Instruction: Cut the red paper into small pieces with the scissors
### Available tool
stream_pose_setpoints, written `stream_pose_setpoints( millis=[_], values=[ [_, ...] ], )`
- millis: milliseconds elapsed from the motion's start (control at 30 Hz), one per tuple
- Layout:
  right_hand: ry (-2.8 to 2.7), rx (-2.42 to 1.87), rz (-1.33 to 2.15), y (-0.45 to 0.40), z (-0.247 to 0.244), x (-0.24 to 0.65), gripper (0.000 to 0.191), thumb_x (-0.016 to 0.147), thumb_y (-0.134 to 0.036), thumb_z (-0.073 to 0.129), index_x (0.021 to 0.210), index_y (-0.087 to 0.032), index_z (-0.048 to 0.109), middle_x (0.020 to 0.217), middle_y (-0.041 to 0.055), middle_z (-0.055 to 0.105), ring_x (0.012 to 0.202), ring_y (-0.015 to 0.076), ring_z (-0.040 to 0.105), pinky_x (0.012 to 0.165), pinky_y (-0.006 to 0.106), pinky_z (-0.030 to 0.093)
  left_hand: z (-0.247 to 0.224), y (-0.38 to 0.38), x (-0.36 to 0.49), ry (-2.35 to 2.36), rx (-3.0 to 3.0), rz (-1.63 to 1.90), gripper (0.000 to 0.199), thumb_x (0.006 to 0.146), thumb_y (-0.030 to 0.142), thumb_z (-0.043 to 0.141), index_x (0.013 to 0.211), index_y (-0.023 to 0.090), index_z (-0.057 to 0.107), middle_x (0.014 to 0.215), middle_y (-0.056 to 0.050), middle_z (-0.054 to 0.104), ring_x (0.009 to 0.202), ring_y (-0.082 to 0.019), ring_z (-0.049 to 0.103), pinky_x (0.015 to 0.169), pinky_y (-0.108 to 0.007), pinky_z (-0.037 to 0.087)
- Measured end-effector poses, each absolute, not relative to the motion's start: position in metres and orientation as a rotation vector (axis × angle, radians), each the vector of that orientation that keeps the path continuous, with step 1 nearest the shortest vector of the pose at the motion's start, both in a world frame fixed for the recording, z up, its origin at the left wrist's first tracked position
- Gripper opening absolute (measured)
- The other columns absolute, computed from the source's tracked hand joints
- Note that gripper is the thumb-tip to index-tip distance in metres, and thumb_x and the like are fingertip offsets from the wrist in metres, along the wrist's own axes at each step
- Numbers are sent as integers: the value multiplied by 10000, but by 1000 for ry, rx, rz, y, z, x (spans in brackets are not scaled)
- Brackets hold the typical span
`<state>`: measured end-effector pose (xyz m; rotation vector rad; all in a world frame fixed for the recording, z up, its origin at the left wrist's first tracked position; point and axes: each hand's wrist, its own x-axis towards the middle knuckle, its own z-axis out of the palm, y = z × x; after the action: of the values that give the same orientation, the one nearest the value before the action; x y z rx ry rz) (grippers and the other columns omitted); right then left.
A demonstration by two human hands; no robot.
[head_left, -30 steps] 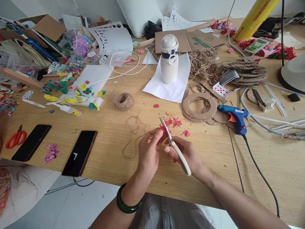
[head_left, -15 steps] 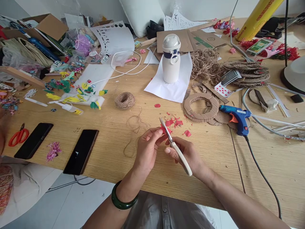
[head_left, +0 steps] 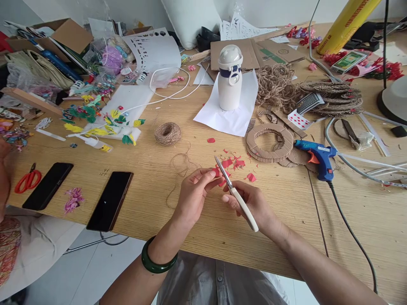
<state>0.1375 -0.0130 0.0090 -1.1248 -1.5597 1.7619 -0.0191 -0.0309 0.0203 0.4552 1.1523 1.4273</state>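
Observation:
My left hand (head_left: 196,190) pinches a small piece of red paper (head_left: 217,171) between thumb and fingertips, above the front middle of the table. My right hand (head_left: 251,201) is closed on a pair of scissors with white handles (head_left: 244,207). Their blades (head_left: 223,170) point away from me, just right of the red piece, and look nearly closed. Beyond the blades lie red paper scraps (head_left: 237,162) and one rounded red piece (head_left: 211,140). A cardboard ring (head_left: 252,148) rests farther right.
A twine ball (head_left: 168,134) lies left of the scraps. At right is a blue glue gun (head_left: 319,156) with its cord. A white bottle (head_left: 229,87) stands on paper behind. Phones (head_left: 110,201) and red scissors (head_left: 28,181) lie left, near another person's arm (head_left: 4,173).
My left hand has drawn slightly left and back with the red piece, away from the blades. The scissors stay almost in place, and the whole view has shifted slightly.

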Motion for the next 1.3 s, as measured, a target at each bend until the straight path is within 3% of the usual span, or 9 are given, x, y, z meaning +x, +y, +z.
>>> stream_pose_setpoints(
  millis=[267, 567, 933, 1300],
  values=[
    [-1251, -1085, 1698, -8, 24, 137, 329, 730, -270, 782, 933, -176, 540, 698, -30, 577, 589, 104, 496, 532, 229, 402, 19, -40, -13, 1230, 595, 1257, 119, 727, 268, 773, 739, 154, 738, 832, -43, 735, 833, -170, 675, 833, -319, 558],
    [-1219, -1065, 1645, -7, 16, 138, 263, 730, -194, 709, 927, -170, 537, 715, -25, 578, 585, 95, 483, 527, 230, 393, 20, -44, -3, 1263, 755, 1196, 69, 763, 249, 750, 755, 181, 739, 832, -22, 735, 819, -138, 660, 813, -257, 524],
    [-1428, -1133, 1717, -5, 22, 142, 398, 752, -492, 740, 905, -171, 560, 652, -41, 482, 561, 101, 432, 489, 232, 343, 16, -41, -3, 1297, 557, 1317, 138, 739, 296, 759, 758, 163, 728, 816, -48, 747, 832, -181, 678, 833, -306, 500],
    [-1698, -1098, 1742, -6, 28, 147, 431, 764, -551, 731, 851, -160, 570, 654, -51, 403, 593, 108, 328, 520, 257, 262, 25, -35, -8, 1195, 437, 1486, 98, 724, 236, 777, 753, 161, 721, 868, -26, 751, 885, -160, 682, 921, -327, 504]
  ],
)
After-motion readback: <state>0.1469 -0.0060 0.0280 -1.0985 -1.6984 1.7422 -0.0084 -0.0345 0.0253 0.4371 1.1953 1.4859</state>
